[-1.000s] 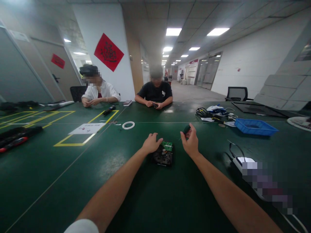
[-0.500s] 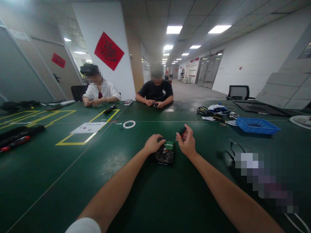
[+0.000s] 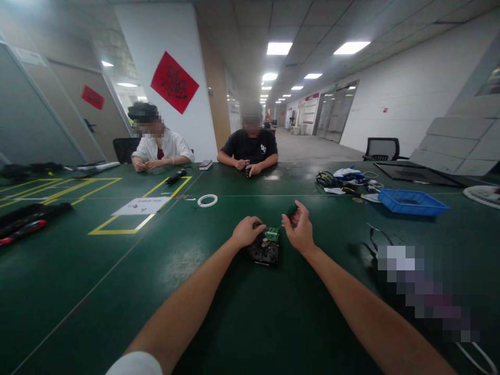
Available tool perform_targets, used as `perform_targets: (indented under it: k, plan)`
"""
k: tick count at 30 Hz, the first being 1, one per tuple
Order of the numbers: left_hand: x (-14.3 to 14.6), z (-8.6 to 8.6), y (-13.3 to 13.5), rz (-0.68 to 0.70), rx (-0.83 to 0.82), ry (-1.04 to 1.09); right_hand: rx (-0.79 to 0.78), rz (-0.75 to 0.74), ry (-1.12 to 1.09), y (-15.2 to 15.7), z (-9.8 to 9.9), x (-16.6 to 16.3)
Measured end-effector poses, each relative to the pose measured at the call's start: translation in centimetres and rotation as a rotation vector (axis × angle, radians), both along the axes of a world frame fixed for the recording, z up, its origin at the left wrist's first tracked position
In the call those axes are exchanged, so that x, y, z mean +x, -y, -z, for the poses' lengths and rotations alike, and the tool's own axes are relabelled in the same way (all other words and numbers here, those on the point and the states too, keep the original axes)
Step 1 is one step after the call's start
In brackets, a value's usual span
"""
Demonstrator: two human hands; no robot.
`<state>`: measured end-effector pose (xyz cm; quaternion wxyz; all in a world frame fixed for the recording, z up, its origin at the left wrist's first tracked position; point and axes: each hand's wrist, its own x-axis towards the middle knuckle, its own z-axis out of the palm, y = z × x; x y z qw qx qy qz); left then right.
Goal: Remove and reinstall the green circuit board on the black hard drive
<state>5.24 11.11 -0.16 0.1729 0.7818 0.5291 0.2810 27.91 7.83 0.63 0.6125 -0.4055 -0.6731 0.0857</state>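
Observation:
On the green table in front of me lies an opened black electronic device (image 3: pixel 264 255), with a green circuit board (image 3: pixel 271 234) bared near its far edge. My left hand (image 3: pixel 247 232) grips the device at its far left side, the thumb close to the board. Held in the curled fingers of my right hand (image 3: pixel 300 230) is a screwdriver (image 3: pixel 291 210) with a dark green handle. Its thin shaft slants down to the right edge of the board; the exact point of contact is too small to tell.
Beyond the device lies a white ring (image 3: pixel 207 200), with a paper sheet (image 3: pixel 136 206) left of it. To the right are a blue tray (image 3: pixel 414 202) and a cable heap (image 3: pixel 347 179). Two people sit across the table; one (image 3: pixel 250 148) handles a small object.
My two hands, the screwdriver and the device stay nearly in place. Across the table, the person in black has turned the small object upright. The view has shifted very slightly.

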Motion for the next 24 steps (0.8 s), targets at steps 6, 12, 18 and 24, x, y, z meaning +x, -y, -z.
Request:
perform_targets:
  k: [6, 12, 18, 24]
  plan:
    - [-0.1, 0.1, -0.1, 0.006, 0.002, 0.014, 0.047, 0.065, 0.105, 0.0, -0.1, -0.1]
    - [0.0, -0.2, 0.2, 0.010, -0.005, 0.010, 0.116, 0.107, 0.220, 0.2, -0.7, -0.4]
    - [0.0, -0.4, 0.5, 0.005, -0.005, 0.004, 0.123, 0.106, 0.180, 0.3, -1.3, -1.1]
    - [0.4, -0.4, 1.1, -0.040, 0.010, -0.010, 0.174, 0.144, 0.274, 0.7, -2.2, -0.9]
